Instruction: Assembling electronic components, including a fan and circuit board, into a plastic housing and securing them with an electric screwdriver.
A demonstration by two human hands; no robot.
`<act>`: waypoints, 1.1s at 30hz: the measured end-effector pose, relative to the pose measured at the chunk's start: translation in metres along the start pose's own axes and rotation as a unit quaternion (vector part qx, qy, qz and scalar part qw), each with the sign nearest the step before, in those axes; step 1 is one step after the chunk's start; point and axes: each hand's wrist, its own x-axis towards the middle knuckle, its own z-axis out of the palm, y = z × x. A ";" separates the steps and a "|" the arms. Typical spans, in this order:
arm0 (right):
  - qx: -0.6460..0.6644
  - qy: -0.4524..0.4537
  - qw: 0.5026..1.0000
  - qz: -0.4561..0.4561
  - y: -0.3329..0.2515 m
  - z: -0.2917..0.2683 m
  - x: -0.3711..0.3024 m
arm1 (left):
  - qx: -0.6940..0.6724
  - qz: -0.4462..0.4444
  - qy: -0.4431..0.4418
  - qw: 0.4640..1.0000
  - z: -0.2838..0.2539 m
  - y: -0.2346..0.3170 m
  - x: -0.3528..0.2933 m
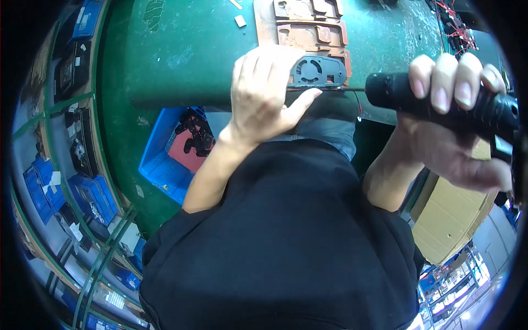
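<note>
A dark grey plastic casing (316,71) with a round slotted vent lies at the table's front edge, in the nearest recess of a brown fixture (268,27). My left hand (263,91) grips the casing's left end, fingers over the far side and thumb along the near edge, hiding that end. On the right, my right hand (448,126) is wrapped around a black electric screwdriver (388,91) held sideways. Its thin bit (355,89) points left and reaches the casing's near right edge. A thin dark wire (358,104) with a pale end hangs beside it.
A blue crate (159,148) with black parts stands below the table's edge at left. Shelves with blue bins (91,192) line the far left. A cardboard box (454,214) is at lower right. Red wires (459,27) lie at the far right; a white scrap (240,21) is on the green table.
</note>
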 end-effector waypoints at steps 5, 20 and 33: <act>-0.012 -0.125 0.990 0.070 0.005 -0.031 0.013 | 0.017 0.044 -0.064 0.997 0.009 -0.009 0.008; -0.051 -0.155 0.984 0.067 0.032 -0.036 0.018 | 0.063 0.095 -0.047 0.992 0.026 -0.014 -0.006; -0.041 -0.135 0.983 0.117 0.028 -0.037 0.016 | 0.151 0.123 -0.020 0.981 0.031 -0.014 -0.014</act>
